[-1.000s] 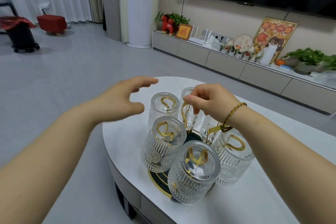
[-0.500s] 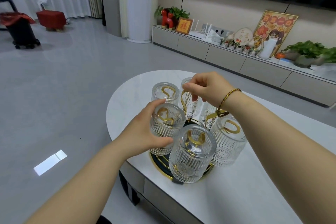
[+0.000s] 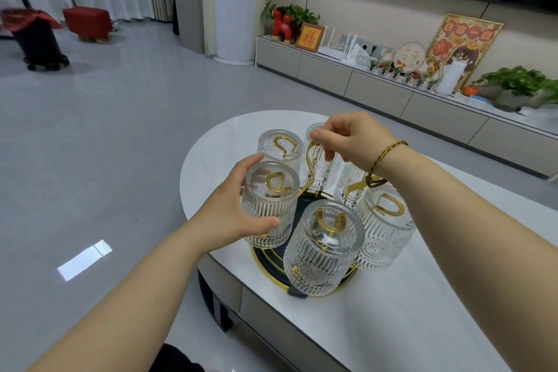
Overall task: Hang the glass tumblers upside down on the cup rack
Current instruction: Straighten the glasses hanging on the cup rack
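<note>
Left hand (image 3: 229, 214) curled gripping; right hand (image 3: 350, 139) pinching, both arms outstretched.

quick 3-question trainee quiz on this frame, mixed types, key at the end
1. True or false: the left hand grips a ribbed tumbler hung upside down on the cup rack.
2. What does the right hand pinch: (a) a tumbler rim, (b) the gold handle, (c) the table?
3. Fill in: the bracelet is on the ____ wrist.

Key: 1 true; 2 b; 3 right.
</note>
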